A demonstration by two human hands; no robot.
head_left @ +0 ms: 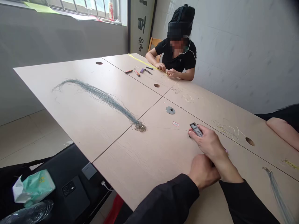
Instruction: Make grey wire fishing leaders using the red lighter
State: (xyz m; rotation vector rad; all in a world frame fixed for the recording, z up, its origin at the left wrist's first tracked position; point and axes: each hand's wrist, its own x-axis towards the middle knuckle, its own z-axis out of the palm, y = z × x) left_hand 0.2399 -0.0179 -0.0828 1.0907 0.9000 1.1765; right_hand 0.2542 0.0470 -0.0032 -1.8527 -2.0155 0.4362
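My right hand (210, 144) is closed round a small black-and-silver rectangular piece (196, 129) with print on its face, held above the table. A thin strand (169, 128) runs from near its fingertips leftward to a clump of small metal hooks (140, 126). The hooks end a long bundle of blue-green fishing line (105, 99) laid across the table. Below and partly behind the right wrist, my left hand (200, 169) is curled closed. Its fingertips are hidden, and whatever they hold cannot be seen. A small red-edged label (176, 124) and a grey metal disc (170, 110) lie just beyond.
Across the table (130, 149), a person (179, 56) works with yellow strands; another person's arm (283, 132) rests at right. Loose pale cords (230, 130) and a second line bundle (275, 186) lie rightward. A phone (76, 194) and tissue pack (35, 186) sit lower left.
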